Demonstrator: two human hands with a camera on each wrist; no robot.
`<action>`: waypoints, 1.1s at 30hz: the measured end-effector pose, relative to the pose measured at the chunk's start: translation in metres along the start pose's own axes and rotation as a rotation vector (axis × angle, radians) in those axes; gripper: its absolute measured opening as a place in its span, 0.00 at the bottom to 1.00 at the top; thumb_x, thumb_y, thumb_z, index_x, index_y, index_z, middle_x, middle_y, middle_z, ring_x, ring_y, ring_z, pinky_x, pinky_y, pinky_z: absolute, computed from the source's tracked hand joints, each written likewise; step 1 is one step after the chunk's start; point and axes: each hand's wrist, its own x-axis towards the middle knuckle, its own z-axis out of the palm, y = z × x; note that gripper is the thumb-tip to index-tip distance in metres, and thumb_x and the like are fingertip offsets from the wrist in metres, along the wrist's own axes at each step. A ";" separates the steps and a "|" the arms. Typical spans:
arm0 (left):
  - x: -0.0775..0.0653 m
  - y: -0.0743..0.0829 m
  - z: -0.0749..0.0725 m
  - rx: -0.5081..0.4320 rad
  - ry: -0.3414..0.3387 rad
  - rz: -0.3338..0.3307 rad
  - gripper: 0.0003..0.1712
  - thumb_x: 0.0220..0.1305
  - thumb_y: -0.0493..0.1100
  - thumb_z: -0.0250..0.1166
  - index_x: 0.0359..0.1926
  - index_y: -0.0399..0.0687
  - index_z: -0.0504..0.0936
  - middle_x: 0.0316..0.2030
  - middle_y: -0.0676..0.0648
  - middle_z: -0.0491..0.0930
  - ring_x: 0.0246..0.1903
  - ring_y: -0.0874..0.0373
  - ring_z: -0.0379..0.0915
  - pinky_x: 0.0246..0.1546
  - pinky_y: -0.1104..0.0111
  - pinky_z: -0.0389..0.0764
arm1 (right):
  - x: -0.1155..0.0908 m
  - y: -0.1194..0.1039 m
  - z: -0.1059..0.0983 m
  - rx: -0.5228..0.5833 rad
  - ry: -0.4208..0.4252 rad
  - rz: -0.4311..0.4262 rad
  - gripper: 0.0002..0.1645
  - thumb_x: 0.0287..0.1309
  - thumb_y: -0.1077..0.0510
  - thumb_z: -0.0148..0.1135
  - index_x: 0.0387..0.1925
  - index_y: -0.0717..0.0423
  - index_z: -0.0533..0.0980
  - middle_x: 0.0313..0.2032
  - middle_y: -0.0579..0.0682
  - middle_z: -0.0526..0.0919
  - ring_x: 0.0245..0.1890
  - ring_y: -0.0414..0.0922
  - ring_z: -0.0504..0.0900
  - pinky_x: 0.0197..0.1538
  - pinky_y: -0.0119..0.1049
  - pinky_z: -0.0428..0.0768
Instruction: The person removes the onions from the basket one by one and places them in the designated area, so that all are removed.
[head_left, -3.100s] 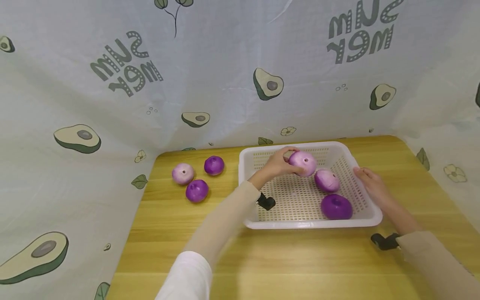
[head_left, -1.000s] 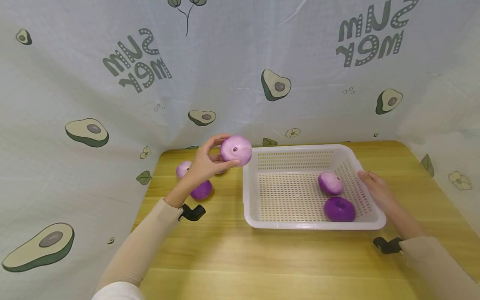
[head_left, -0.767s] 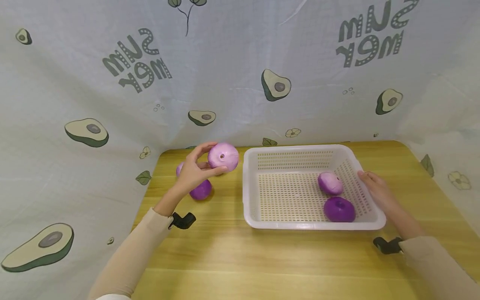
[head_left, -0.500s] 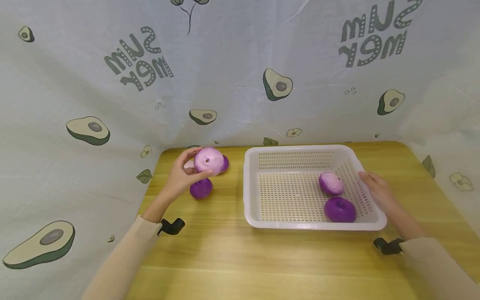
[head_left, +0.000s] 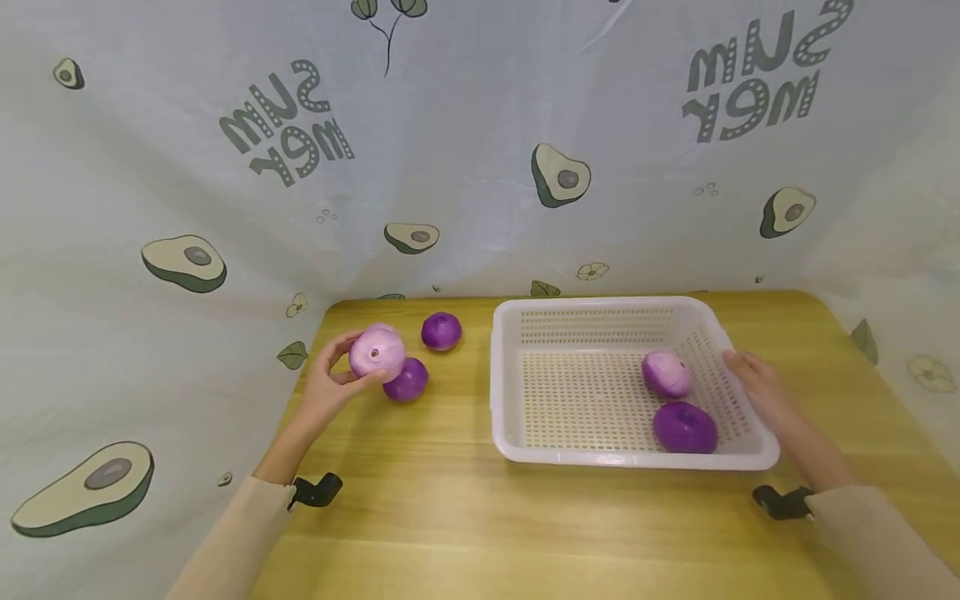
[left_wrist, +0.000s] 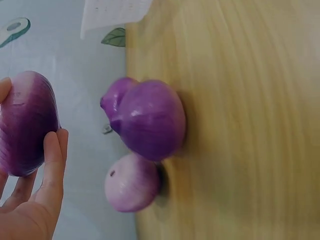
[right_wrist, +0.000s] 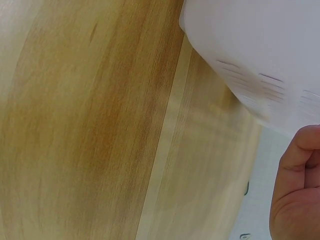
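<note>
My left hand [head_left: 324,390] holds a pale pink-purple onion [head_left: 377,354] between thumb and fingers, raised at the table's left. Behind and beside it two dark purple onions [head_left: 442,331] [head_left: 408,381] sit on the wood. A paler onion [left_wrist: 131,182] there shows in the left wrist view; in the head view the held onion mostly covers it. My right hand [head_left: 761,387] grips the right rim of a white perforated plastic basket [head_left: 633,459], thumb on top. Inside the basket's right side lie a two-toned onion [head_left: 666,373] and a dark purple onion [head_left: 685,427].
The wooden table [head_left: 450,533] extends in front of the basket and between it and the left onions. A pale curtain [head_left: 450,125] printed with avocados hangs behind and beside the table. Each wrist carries a small black mount [head_left: 317,490].
My left hand has lifted the pale onion out of the basket and carried it left, then lower, over the other onions at the left. The right hand keeps its grip on the rim.
</note>
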 end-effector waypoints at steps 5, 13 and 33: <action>-0.011 -0.014 -0.010 0.031 0.022 -0.010 0.42 0.56 0.34 0.75 0.69 0.41 0.67 0.64 0.41 0.69 0.59 0.54 0.65 0.47 0.77 0.79 | -0.003 -0.002 0.000 -0.078 0.003 0.054 0.47 0.75 0.34 0.34 0.71 0.71 0.49 0.52 0.75 0.76 0.33 0.38 0.86 0.35 0.47 0.87; -0.019 -0.035 -0.021 0.026 0.058 -0.068 0.41 0.57 0.30 0.72 0.70 0.36 0.64 0.67 0.37 0.66 0.66 0.50 0.59 0.50 0.83 0.73 | -0.002 0.001 -0.002 0.008 0.008 -0.020 0.35 0.78 0.41 0.38 0.63 0.71 0.57 0.34 0.33 0.84 0.31 0.41 0.87 0.32 0.46 0.87; -0.015 -0.066 -0.026 0.116 0.113 -0.229 0.44 0.58 0.35 0.74 0.71 0.34 0.62 0.68 0.34 0.64 0.68 0.47 0.57 0.64 0.61 0.68 | -0.002 0.000 -0.002 -0.037 0.020 -0.016 0.37 0.78 0.39 0.37 0.63 0.71 0.57 0.34 0.36 0.84 0.31 0.40 0.86 0.32 0.46 0.87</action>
